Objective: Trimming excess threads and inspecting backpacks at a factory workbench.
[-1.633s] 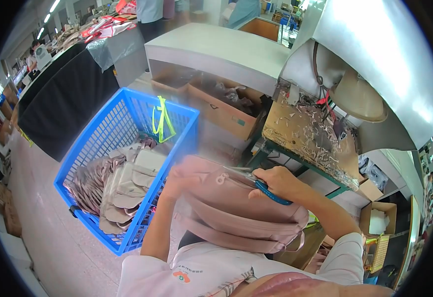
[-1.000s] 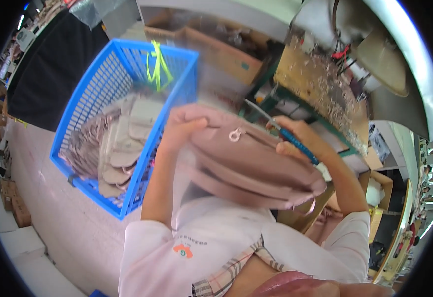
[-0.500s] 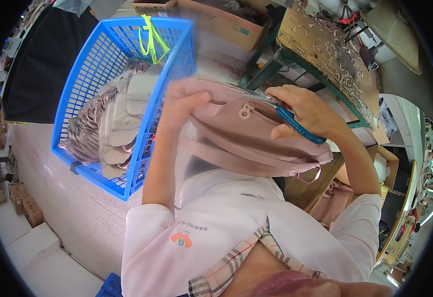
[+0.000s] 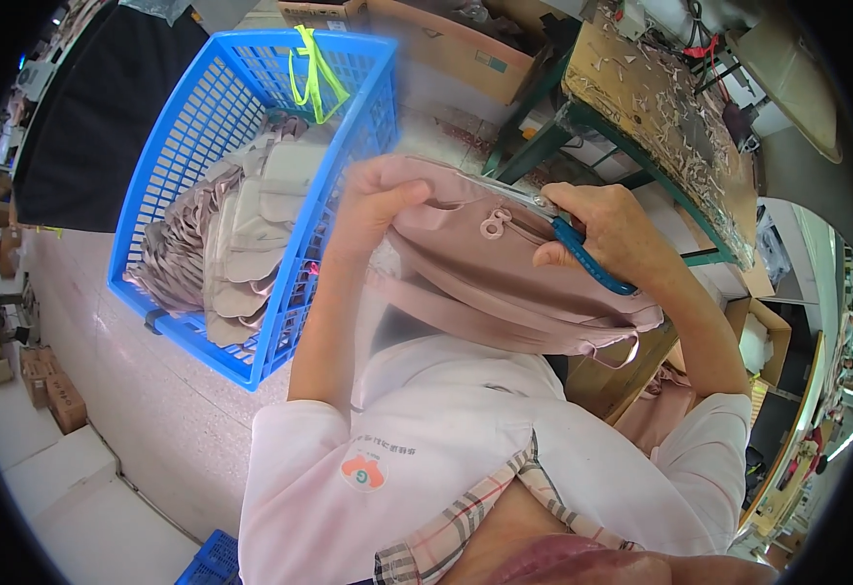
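Head view: left hand (image 4: pixel 380 200) pinches pink bag (image 4: pixel 504 283) top edge; right hand (image 4: pixel 607 234) grips blue-handled tool (image 4: pixel 587 261) at its zipper end.

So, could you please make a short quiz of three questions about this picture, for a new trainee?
1. True or false: the left hand grips the top edge of the pink bag.
2. What does the right hand hold against the bag?
A. a blue-handled tool
B. a yellow strap
C. a cardboard box
3. Fill in: the blue basket holds pale fabric pieces and stands to the person's ____ side.

Key
1. True.
2. A: the blue-handled tool lies under the fingers near the zipper pull; its tip is partly hidden.
3. Left.
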### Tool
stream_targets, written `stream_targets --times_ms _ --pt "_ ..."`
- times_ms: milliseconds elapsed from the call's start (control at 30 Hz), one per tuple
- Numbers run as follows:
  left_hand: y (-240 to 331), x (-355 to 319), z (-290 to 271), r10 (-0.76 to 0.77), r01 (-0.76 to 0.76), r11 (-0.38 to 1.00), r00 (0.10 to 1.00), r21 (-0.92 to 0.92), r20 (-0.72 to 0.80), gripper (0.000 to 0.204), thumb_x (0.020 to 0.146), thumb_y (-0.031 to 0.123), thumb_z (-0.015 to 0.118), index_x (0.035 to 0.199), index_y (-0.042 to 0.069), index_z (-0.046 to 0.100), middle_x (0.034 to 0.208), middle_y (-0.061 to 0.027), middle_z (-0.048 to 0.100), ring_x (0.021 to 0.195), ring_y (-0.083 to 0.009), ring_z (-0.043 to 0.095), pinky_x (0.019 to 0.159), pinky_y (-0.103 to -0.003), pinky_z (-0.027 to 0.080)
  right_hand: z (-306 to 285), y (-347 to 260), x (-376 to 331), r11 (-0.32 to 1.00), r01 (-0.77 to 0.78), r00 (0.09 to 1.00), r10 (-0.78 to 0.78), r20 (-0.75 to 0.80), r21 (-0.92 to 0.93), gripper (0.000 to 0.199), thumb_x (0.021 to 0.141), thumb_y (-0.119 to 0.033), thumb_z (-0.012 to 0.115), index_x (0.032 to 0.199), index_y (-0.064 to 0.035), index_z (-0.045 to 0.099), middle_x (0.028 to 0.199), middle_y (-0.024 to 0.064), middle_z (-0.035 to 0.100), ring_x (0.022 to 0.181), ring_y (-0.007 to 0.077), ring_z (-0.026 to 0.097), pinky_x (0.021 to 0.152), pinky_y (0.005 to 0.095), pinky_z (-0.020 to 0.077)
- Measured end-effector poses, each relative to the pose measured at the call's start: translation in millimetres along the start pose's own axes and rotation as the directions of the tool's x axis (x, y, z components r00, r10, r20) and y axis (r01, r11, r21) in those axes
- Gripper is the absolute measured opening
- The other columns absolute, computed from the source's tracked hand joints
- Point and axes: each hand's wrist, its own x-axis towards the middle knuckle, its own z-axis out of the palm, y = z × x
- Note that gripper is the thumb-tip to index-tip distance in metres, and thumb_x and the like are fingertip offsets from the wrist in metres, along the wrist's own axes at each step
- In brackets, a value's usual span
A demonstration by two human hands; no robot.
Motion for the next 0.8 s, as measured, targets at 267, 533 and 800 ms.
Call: stream_targets --times_ms 267,533,800 --pt "-2 3 3 0.011 -0.013 0.999 0.999 0.041 0.045 0.016 0.071 0.006 0.064 0.084 -0.002 0.062 0.082 -0.0062 0.062 0.074 -0.0119 0.057 0.067 -0.023 0.045 2 -2 9 0.999 0.025 0.999 -0.026 -0.029 -0.040 0.054 0.065 -0.049 0.065 0.086 -0.0011 0.051 0.059 0.0152 0.051 0.058 0.0339 0.052 0.053 0.0389 0.0413" --pt "-2 4 7 -0.025 0.024 0.998 1.000 0.062 0.019 0.015 0.071 0.006 0.065 0.083 -0.001 0.062 0.079 -0.0052 0.062 0.072 -0.0105 0.056 0.066 -0.022 0.044 2 0 8 0.996 0.003 0.999 -0.007 -0.041 -0.086 0.049 0.066 -0.047 0.064 0.079 -0.0025 0.048 0.059 0.0143 0.052 0.057 0.0326 0.052 0.051 0.0381 0.0409" --pt "-2 5 13 -0.037 0.035 0.998 0.999 0.061 0.031 0.015 0.069 0.010 0.069 0.080 0.002 0.063 0.076 -0.0026 0.062 0.068 -0.0086 0.056 0.063 -0.022 0.045 7 2 12 0.993 0.033 0.996 -0.042 -0.073 -0.117 0.052 0.066 -0.049 0.063 0.085 -0.0027 0.050 0.060 0.0146 0.053 0.057 0.0321 0.053 0.052 0.0378 0.0419"
